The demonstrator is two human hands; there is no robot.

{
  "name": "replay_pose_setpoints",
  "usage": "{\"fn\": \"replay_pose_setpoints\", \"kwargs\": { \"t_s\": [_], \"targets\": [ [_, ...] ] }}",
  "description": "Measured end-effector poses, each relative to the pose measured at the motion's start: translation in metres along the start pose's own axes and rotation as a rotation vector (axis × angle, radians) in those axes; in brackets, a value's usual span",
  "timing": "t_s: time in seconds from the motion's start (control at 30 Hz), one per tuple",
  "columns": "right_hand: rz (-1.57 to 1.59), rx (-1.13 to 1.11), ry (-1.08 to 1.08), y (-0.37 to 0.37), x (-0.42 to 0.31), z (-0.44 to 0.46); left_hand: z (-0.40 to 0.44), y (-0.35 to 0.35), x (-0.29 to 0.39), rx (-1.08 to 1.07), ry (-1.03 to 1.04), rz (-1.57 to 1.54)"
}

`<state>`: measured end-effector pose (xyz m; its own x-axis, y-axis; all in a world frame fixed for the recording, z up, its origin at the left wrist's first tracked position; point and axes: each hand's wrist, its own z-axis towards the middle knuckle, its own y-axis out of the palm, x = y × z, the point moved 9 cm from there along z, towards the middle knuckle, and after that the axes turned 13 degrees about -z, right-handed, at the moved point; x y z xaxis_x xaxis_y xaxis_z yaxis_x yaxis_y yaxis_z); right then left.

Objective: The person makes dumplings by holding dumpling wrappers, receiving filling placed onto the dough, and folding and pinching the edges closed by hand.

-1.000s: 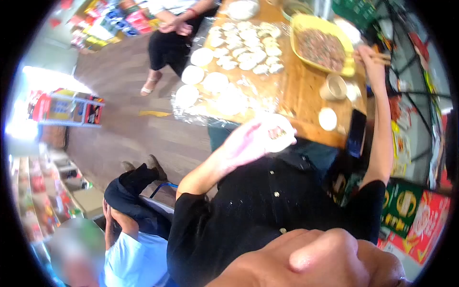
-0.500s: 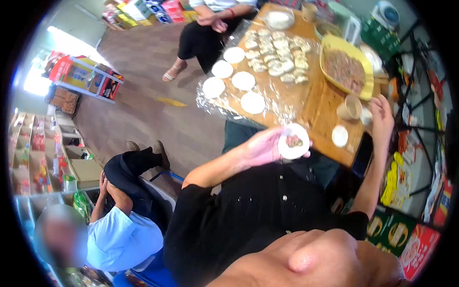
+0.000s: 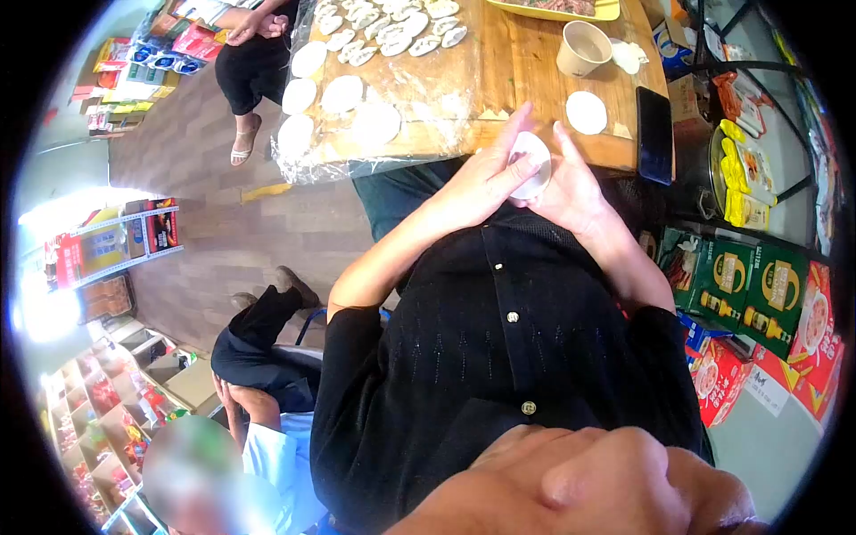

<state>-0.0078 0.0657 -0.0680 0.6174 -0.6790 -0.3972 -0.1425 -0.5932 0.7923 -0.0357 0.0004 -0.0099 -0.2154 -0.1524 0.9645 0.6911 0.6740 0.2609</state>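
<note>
A round white dumpling wrapper (image 3: 532,169) is held between my two hands in front of my chest, near the table edge. My left hand (image 3: 486,183) grips it from the left, thumb lying across it. From the other side my right hand (image 3: 575,194) holds it, thumb raised and the lower fingers against it. The meat filling seen in it earlier is hidden from view. Closest to my hands on the table lies a single flat wrapper (image 3: 586,113), with a paper cup (image 3: 584,50) behind it.
Several made dumplings (image 3: 392,31) and loose wrappers (image 3: 376,123) lie on plastic film (image 3: 303,165) at the left. A yellow bowl (image 3: 606,11) of meat filling stands at the back. A phone (image 3: 654,134) lies at the right edge. Two people sit nearby.
My right hand has come from beside the bowl and cup to the filled wrapper in my left hand. The view has turned, with more of my shirt showing.
</note>
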Motion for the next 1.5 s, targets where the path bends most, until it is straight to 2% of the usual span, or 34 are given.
{"fn": "replay_pose_setpoints", "kwargs": {
  "t_s": [0.03, 0.07, 0.1, 0.17, 0.23, 0.3, 0.33, 0.37, 0.43, 0.5, 0.57, 0.6, 0.67, 0.77, 0.8, 0.9, 0.97, 1.03, 1.1, 1.17, 1.2, 1.23, 1.3, 1.37, 1.43, 1.5],
  "targets": [
    [0.048, 0.107, 0.014, -0.003, 0.003, -0.003, -0.004, -0.002, 0.002, 0.011, -0.054, 0.161],
    [0.083, -0.002, 0.04, -0.001, 0.005, -0.002, -0.005, -0.006, 0.007, 0.018, -0.018, 0.304],
    [0.089, -0.001, 0.042, -0.006, 0.005, -0.001, -0.008, -0.007, 0.01, 0.017, -0.025, 0.304],
    [0.183, -0.217, 0.06, 0.006, 0.005, 0.0, -0.012, -0.013, 0.025, 0.07, -0.038, 0.468],
    [0.161, -0.19, 0.042, 0.009, -0.002, -0.002, -0.015, -0.019, 0.042, 0.144, -0.028, 0.606],
    [0.136, -0.165, 0.002, 0.017, -0.018, -0.009, -0.01, -0.035, 0.06, 0.304, 0.033, 0.609],
    [0.125, -0.15, -0.018, 0.023, -0.026, -0.015, -0.002, -0.034, 0.08, 0.336, 0.275, 0.794],
    [0.115, -0.136, -0.037, 0.024, -0.032, -0.019, 0.013, -0.038, 0.081, 0.323, 0.283, 0.805],
    [0.077, -0.207, -0.09, 0.02, -0.042, -0.026, 0.038, -0.016, 0.102, 0.254, 0.596, 1.121],
    [0.08, -0.21, -0.117, 0.018, -0.047, -0.034, 0.078, -0.007, 0.105, 0.237, 0.637, 1.129],
    [0.105, -0.219, -0.139, 0.015, -0.052, -0.042, 0.114, 0.017, 0.098, 0.108, 0.738, 1.29],
    [0.086, -0.212, -0.169, 0.011, -0.057, -0.045, 0.128, 0.023, 0.095, 0.099, 0.74, 1.294],
    [0.08, -0.2, -0.205, 0.003, -0.064, -0.051, 0.157, 0.032, 0.076, 0.07, 0.613, 1.485],
    [0.112, -0.204, -0.241, -0.006, -0.074, -0.06, 0.182, 0.037, 0.063, 0.059, 0.696, 1.587],
    [0.111, -0.215, -0.266, -0.008, -0.077, -0.062, 0.181, 0.042, 0.066, 0.054, 0.606, 1.723],
    [0.106, -0.2, -0.289, -0.019, -0.081, -0.065, 0.2, 0.033, 0.049, -0.045, 0.541, 1.598],
    [0.136, -0.21, -0.317, -0.02, -0.085, -0.065, 0.2, 0.03, 0.045, -0.05, 0.55, 1.619],
    [0.131, -0.216, -0.331, -0.021, -0.09, -0.066, 0.194, 0.033, 0.057, -0.028, 0.68, 1.545],
    [0.121, -0.222, -0.343, -0.02, -0.093, -0.067, 0.189, 0.035, 0.065, -0.045, 0.675, 1.523],
    [0.081, -0.176, -0.372, -0.022, -0.097, -0.067, 0.173, 0.036, 0.095, 0.095, 0.702, 1.347],
    [0.082, -0.175, -0.374, -0.021, -0.098, -0.067, 0.167, 0.04, 0.106, 0.055, 0.612, 1.253],
    [0.076, -0.162, -0.369, -0.021, -0.099, -0.067, 0.157, 0.036, 0.104, 0.051, 0.614, 1.253],
    [0.069, -0.147, -0.368, -0.02, -0.1, -0.065, 0.132, 0.025, 0.101, -0.017, 0.687, 0.941],
    [0.075, -0.095, -0.412, -0.023, -0.103, -0.063, 0.111, 0.03, 0.093, -0.089, 0.628, 0.967],
    [0.073, -0.066, -0.394, -0.03, -0.101, -0.06, 0.093, 0.042, 0.082, -0.212, 0.64, 1.137],
    [0.066, -0.04, -0.374, -0.03, -0.1, -0.058, 0.085, 0.044, 0.079, -0.212, 0.629, 1.202]
  ]
}}
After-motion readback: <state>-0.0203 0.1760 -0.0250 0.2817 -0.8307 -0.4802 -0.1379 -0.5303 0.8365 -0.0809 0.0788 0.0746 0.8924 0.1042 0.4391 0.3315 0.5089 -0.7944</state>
